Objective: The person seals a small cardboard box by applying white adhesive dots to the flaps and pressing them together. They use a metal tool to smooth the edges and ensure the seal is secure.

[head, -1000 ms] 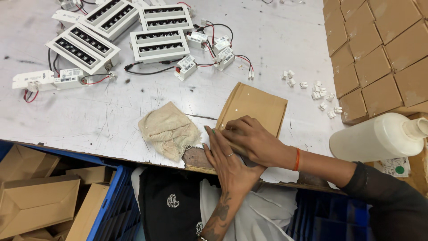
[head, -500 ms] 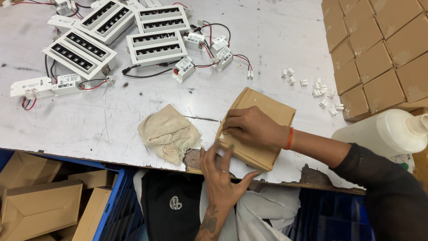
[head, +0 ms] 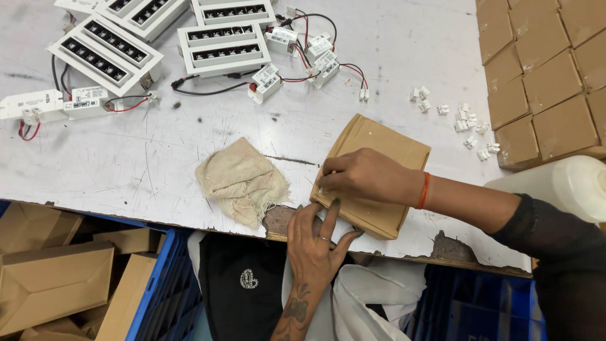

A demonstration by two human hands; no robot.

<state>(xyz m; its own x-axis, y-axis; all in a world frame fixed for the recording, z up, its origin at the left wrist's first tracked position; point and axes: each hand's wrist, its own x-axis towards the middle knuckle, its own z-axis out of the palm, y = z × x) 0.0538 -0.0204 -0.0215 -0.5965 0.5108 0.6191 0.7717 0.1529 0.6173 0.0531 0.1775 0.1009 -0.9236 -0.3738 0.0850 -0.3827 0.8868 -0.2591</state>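
— Right, where does the cardboard box [head: 372,173] sit?

— I see it tilted at the surface [head: 158,158]'s near edge, one corner just past the lip. My right hand [head: 372,177] lies on top, fingers pinching its left edge; my left hand [head: 319,237] is spread open, fingertips touching the near side.

— Room around it?

— A rag [head: 243,180] lies just beside it on the left, small white connectors [head: 470,123] and stacked boxes [head: 543,69] to the right. Bare surface lies beyond it.

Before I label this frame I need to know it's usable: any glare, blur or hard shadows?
Head view: even light; the brown box and both hands, left and right, are sharp; soft shadows only; mild sheen on the scratched white table; no motion blur.
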